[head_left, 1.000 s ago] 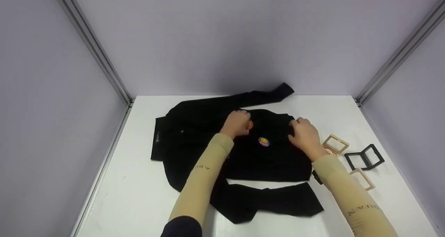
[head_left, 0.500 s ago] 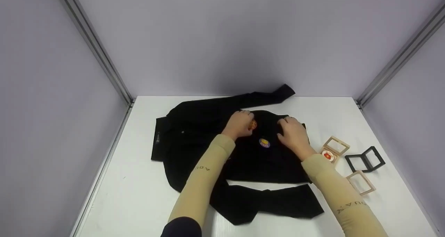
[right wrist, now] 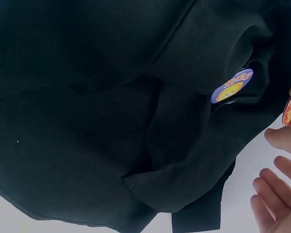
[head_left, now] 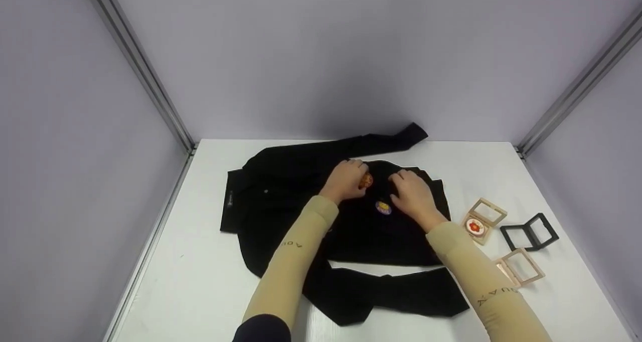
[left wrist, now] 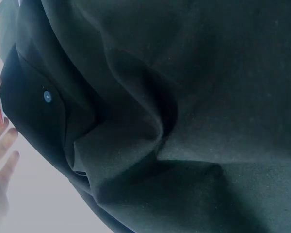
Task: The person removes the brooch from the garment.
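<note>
Three smooth grey panels (head_left: 321, 56) bound the work area at the back and sides, meeting at two straight metal profiles (head_left: 142, 63). One white, flat table (head_left: 175, 282) carries all items. One black shirt (head_left: 391, 236) of matt cloth lies across it, collar to the left, its two long sleeves extending to the right along the far and near sides; both wrist views show the fabric raised in soft folds. Two tan sleeves (head_left: 293, 251) with dark lettering cover the person's forearms. Two hands are positioned over the shirt body. The left hand (head_left: 346, 180) has curled fingers and holds one badge; the right hand (head_left: 412, 194), to its right, has bent fingers with a gap at the thumb, and whether it grips cloth cannot be determined. Three hinged, square-framed cases stand open beyond the right forearm: an upper light case (head_left: 487, 224), a black case (head_left: 530, 235) and a lower light case (head_left: 511, 272), the last partly covered by the sleeve. Three round, printed badges are visible: the orange-red badge (head_left: 367, 180) at the left hand's thumb side, between the hands; the purple badge (head_left: 383, 208), glossy, on the shirt just beside the right hand's thumb; and the flower badge (head_left: 475, 226) inside the upper light case. One small round button (left wrist: 47, 97) shows on the cloth.
</note>
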The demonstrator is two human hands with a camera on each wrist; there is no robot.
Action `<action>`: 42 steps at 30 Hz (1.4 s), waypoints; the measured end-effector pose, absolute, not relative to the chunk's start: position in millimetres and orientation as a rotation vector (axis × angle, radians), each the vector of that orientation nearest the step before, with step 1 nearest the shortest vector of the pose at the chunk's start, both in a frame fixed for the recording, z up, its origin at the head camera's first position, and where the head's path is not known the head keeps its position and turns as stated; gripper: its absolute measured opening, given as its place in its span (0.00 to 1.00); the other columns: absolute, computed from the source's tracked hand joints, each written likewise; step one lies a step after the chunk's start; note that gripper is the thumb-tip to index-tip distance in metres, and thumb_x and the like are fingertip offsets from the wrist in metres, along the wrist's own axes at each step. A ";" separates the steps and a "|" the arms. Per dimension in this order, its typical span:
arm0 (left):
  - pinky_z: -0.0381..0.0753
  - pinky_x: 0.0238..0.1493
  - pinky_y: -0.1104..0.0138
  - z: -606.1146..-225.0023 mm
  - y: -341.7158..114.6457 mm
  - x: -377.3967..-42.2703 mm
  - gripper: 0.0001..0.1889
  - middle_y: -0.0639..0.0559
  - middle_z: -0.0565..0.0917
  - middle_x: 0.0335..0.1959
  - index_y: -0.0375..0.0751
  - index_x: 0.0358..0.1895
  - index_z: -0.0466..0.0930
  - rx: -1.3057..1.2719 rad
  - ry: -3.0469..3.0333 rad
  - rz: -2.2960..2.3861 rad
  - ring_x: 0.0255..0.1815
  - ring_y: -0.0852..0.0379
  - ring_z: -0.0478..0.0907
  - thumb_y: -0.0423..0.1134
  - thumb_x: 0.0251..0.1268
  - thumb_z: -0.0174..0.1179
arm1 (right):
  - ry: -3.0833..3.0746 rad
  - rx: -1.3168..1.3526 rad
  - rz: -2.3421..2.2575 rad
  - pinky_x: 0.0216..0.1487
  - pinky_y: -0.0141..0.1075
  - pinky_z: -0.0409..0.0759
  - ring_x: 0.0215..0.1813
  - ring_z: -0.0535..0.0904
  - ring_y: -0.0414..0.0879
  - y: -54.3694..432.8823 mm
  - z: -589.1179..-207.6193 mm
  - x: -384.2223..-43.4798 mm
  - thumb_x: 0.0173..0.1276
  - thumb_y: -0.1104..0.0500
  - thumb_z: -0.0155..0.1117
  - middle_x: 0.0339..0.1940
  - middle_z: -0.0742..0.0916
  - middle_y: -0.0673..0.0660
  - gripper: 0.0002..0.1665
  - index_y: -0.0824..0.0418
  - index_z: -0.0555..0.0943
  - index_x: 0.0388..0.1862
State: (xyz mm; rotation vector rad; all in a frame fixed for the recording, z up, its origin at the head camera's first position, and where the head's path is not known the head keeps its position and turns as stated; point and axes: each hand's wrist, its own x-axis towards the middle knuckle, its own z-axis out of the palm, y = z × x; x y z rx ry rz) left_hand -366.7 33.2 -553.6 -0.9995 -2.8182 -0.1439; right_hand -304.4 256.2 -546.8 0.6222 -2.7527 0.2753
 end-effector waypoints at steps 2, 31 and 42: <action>0.80 0.70 0.56 -554.6 33.2 -366.6 0.26 0.49 0.85 0.56 0.41 0.59 0.81 -1.005 -2.808 -0.154 0.60 0.50 0.83 0.50 0.61 0.71 | -2.768 0.626 0.269 0.54 0.57 0.84 0.50 0.84 0.65 254.4 -547.7 -304.9 0.56 0.64 0.79 0.47 0.87 0.66 0.25 0.68 0.84 0.52; 0.81 0.67 0.59 -551.3 37.7 -363.3 0.23 0.50 0.86 0.51 0.41 0.56 0.83 -1.043 -2.774 -0.173 0.55 0.52 0.84 0.51 0.63 0.69 | -2.792 0.701 0.264 0.54 0.54 0.85 0.49 0.83 0.61 225.5 -554.0 -311.7 0.54 0.72 0.77 0.47 0.86 0.64 0.23 0.67 0.83 0.51; 0.82 0.66 0.60 -554.0 39.4 -361.8 0.21 0.50 0.86 0.49 0.42 0.54 0.84 -1.042 -2.779 -0.240 0.52 0.52 0.84 0.50 0.63 0.69 | -2.740 0.717 0.260 0.52 0.54 0.85 0.47 0.83 0.61 221.2 -558.4 -313.3 0.58 0.68 0.78 0.46 0.86 0.64 0.20 0.66 0.81 0.49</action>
